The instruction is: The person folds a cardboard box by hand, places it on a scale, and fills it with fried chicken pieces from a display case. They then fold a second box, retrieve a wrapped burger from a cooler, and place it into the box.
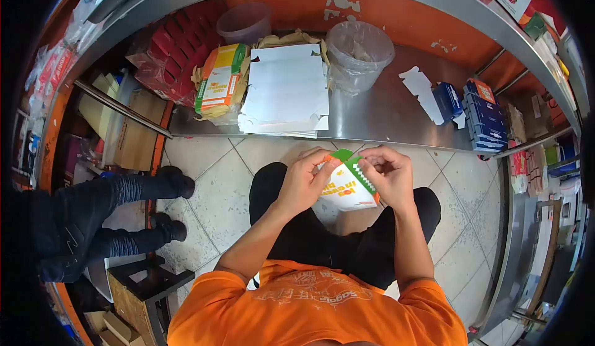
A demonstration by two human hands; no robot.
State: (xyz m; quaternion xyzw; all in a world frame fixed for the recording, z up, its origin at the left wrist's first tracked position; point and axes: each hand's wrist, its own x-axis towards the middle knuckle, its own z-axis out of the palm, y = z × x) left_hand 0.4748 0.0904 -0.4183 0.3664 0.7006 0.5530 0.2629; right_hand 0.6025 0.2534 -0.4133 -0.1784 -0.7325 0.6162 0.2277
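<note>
A white carton (346, 190) with green and orange edges and yellow lettering is held above my lap. My left hand (307, 178) pinches its upper left part near a green flap. At its upper right, my right hand (389, 173) has its fingers closed on the green edge with a row of white marks. Beyond my hands, a stack of white card sheets (286, 85) lies on the metal shelf. Beside that stack on the left are green and orange printed cartons (218, 82) in brown paper.
The metal shelf (396, 119) holds a clear bucket (361, 54), a second tub (245, 25), red packs (173, 51), torn white card (423, 93) and blue boxes (484, 115). Another person's legs (124, 206) are at left, by a wooden stool (133, 296).
</note>
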